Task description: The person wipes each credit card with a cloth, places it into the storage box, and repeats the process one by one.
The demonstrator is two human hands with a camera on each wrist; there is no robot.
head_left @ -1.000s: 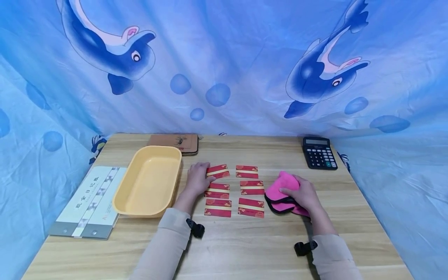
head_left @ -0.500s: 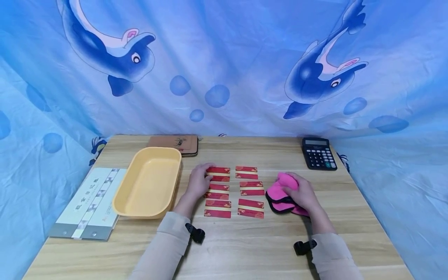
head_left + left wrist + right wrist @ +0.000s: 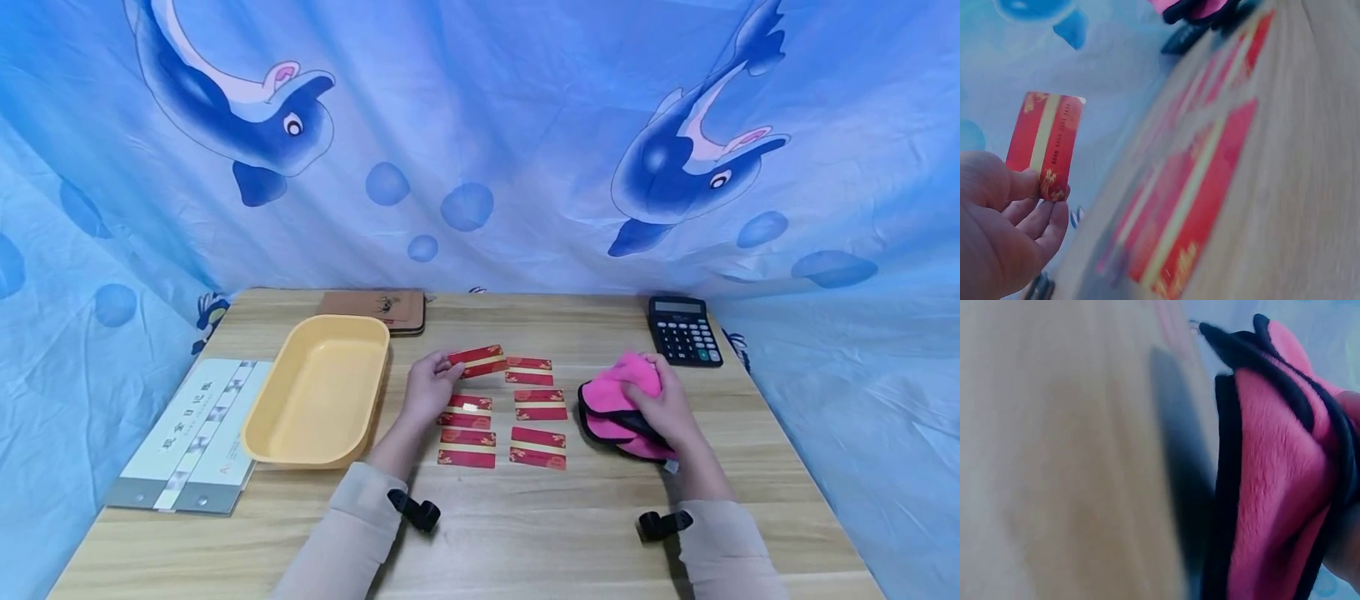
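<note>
My left hand (image 3: 431,387) pinches a red bank card (image 3: 478,361) with a cream stripe and gold corner patterns, between thumb and fingers. In the left wrist view this card (image 3: 1054,125) stands tilted up off the table, a number line on its face. Below it lie two more such cards (image 3: 465,447), and a column of three cards (image 3: 541,405) lies to their right. My right hand (image 3: 666,408) grips a bunched pink cloth (image 3: 617,392) with black edging. The right wrist view has the cloth (image 3: 1279,462) hanging in folds over the wood, the fingers mostly hidden behind it.
A yellow tray (image 3: 252,433) stands left of the left hand, beside a white and grey ledger (image 3: 191,425). Behind the tray lies a brown notebook (image 3: 405,308). A black calculator (image 3: 684,331) is at the back right, near the blue curtain (image 3: 540,167).
My left hand has straightened the top-left card, then lifted it and tilted it up. My right hand has raised the pink cloth and moved slightly right.
</note>
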